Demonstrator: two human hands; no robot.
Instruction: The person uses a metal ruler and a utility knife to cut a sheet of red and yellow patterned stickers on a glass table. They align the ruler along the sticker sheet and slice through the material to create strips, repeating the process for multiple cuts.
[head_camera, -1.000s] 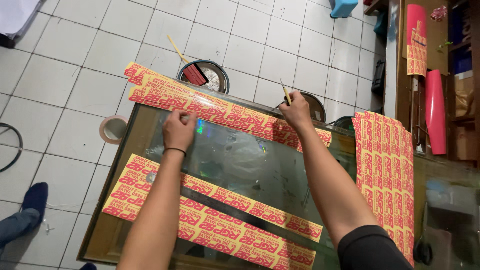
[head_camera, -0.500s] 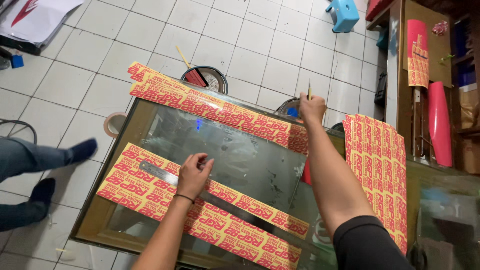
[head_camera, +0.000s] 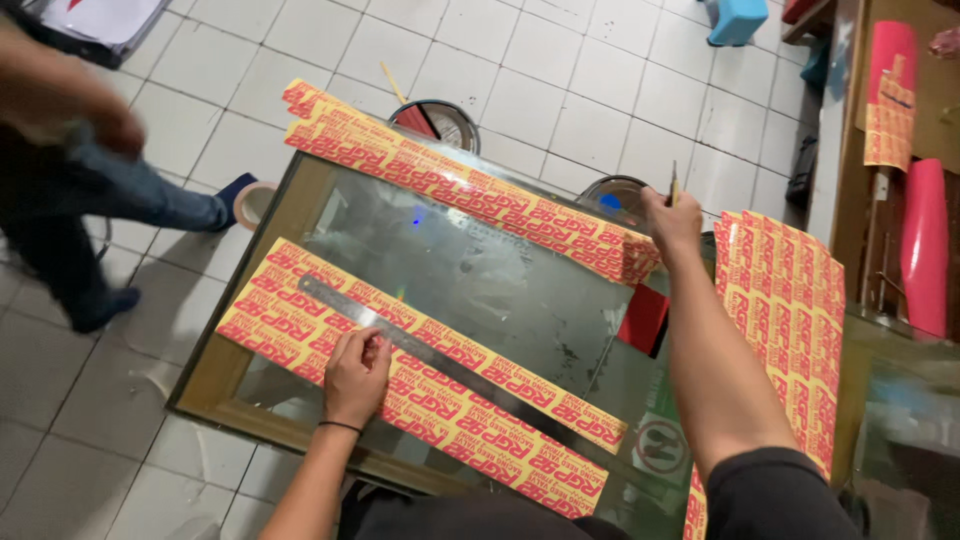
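Observation:
My left hand (head_camera: 356, 372) rests palm-down on a yellow sticker sheet with red print (head_camera: 330, 330) that lies on the near side of a glass tabletop (head_camera: 500, 290). A long metal ruler (head_camera: 450, 370) lies along that sheet, just beyond my fingers. My right hand (head_camera: 672, 218) is raised at the far right edge of the glass and grips a thin yellow-handled knife (head_camera: 673, 182) pointing up. It sits beside the end of a second printed sheet (head_camera: 450, 190) along the far edge.
A third printed sheet (head_camera: 780, 330) hangs at the right. Another person's legs in jeans (head_camera: 110, 200) stand on the tiled floor at the left. Round tins (head_camera: 445, 120) and a tape roll (head_camera: 252, 200) sit on the floor. Red rolls (head_camera: 925, 240) lean on a shelf.
My left hand came back from the far sheet to the near sheet and settled beside the ruler. My right hand lifted the knife off the far sheet. The other person walked closer at the left.

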